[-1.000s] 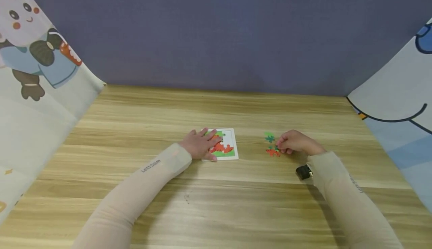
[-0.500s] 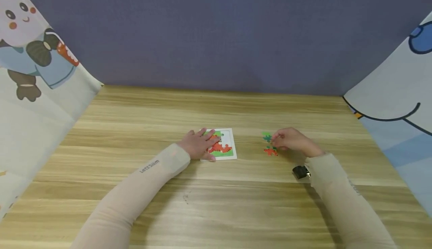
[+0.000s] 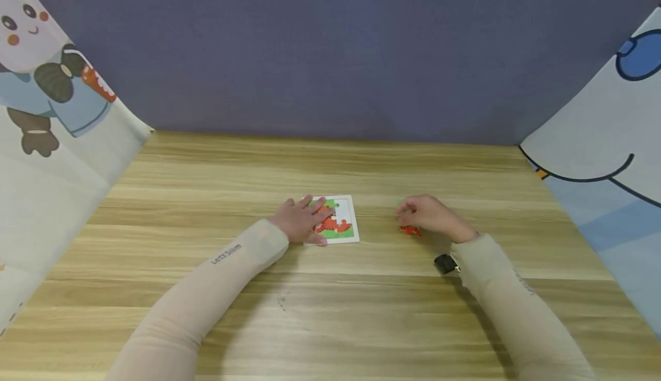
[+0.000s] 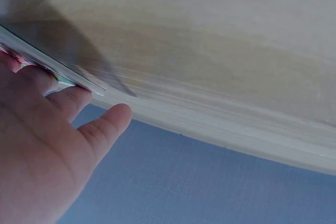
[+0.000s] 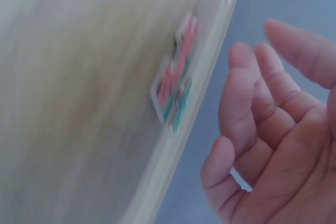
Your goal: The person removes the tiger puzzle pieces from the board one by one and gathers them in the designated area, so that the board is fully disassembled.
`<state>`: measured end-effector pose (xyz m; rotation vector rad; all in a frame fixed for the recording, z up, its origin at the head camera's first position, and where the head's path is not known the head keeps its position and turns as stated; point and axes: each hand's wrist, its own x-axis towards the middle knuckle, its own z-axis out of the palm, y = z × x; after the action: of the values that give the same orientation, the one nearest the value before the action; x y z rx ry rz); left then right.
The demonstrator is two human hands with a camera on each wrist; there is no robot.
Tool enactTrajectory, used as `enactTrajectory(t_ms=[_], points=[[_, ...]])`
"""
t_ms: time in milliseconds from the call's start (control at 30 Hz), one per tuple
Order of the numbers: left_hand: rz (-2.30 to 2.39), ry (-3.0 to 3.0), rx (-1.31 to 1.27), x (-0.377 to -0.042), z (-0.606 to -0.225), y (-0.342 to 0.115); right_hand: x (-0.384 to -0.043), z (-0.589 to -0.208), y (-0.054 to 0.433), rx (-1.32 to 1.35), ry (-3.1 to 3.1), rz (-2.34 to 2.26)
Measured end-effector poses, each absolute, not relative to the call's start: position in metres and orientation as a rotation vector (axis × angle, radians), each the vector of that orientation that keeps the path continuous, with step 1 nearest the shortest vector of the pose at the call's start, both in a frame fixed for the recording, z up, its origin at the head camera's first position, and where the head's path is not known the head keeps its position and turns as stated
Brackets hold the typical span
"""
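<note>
A jigsaw puzzle in a square white frame (image 3: 356,224) lies on the table, partly filled with an orange and green picture; a white gap shows at its upper right. My left hand (image 3: 300,221) rests across its left side with fingers spread, hiding that part. In the left wrist view the left hand (image 4: 47,135) lies along the frame's edge. My right hand (image 3: 431,214) hovers over loose puzzle pieces (image 3: 410,231), covering most of the green one. In the right wrist view the right hand (image 5: 273,129) has loosely bent fingers with nothing between them, apart from the blurred pieces (image 5: 176,72).
The wooden table (image 3: 330,312) has a small reddish mark (image 3: 281,302) in front. A black device (image 3: 444,264) hangs at my right wrist. A dark blue-grey panel (image 3: 330,54) stands behind, with printed cartoon curtains at both sides.
My right hand has moved away from beside the orange piece, up and left over the green piece, which it now mostly hides. The left hand keeps its place on the puzzle.
</note>
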<state>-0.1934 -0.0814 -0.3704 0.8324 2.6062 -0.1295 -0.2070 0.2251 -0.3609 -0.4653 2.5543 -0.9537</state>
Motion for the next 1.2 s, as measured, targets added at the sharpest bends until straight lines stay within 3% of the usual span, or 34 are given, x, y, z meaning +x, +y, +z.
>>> enactTrajectory(t_ms=[1200], points=[[-0.156, 2.632, 0.797, -0.191, -0.372, -0.084, -0.202, -0.358, 0.152, -0.827, 2.58, -0.705]])
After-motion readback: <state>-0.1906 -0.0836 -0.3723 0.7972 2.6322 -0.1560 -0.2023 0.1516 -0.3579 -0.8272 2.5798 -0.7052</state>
